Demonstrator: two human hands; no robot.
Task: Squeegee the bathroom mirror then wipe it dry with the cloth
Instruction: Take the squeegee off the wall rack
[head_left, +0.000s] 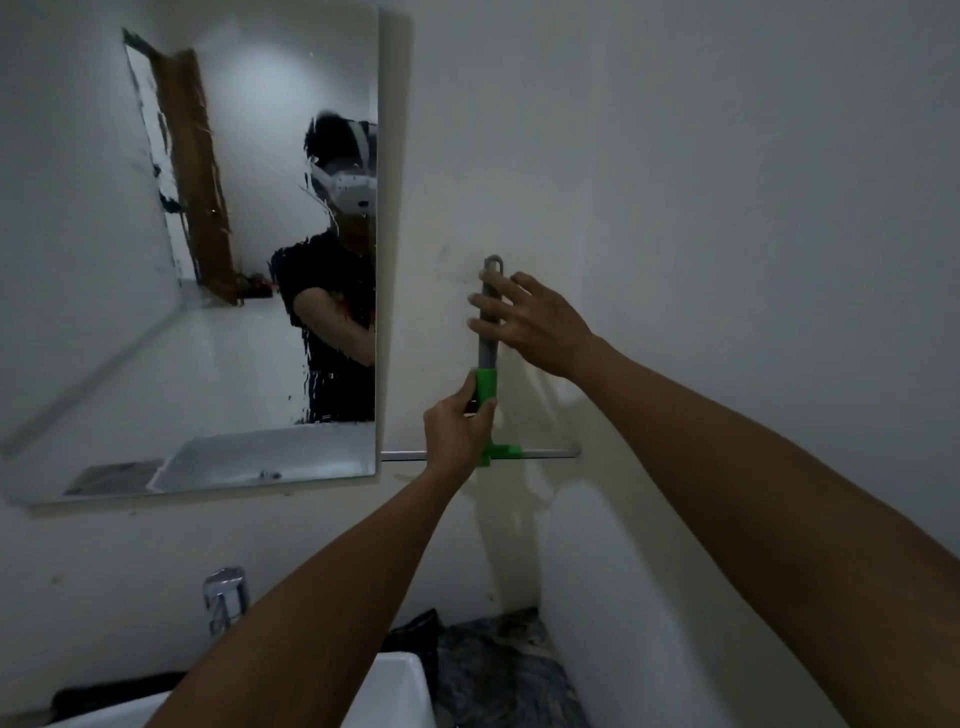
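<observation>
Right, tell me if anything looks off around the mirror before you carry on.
The mirror is streaked and beaded with water, thickest near its right edge, so reflections break up there. The squeegee isn't on the glass: it stands upright against the wall, blade down, left hand on its green grip, right hand at the grey handle. Nothing looks damaged.

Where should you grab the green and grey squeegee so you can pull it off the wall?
Grab the squeegee by its grey handle, above the green collar, coming from the right. It hangs upright with the blade at the bottom, so the long handle is the free part. The left hand already pinches the collar; the right hand fingers hover there.
</observation>
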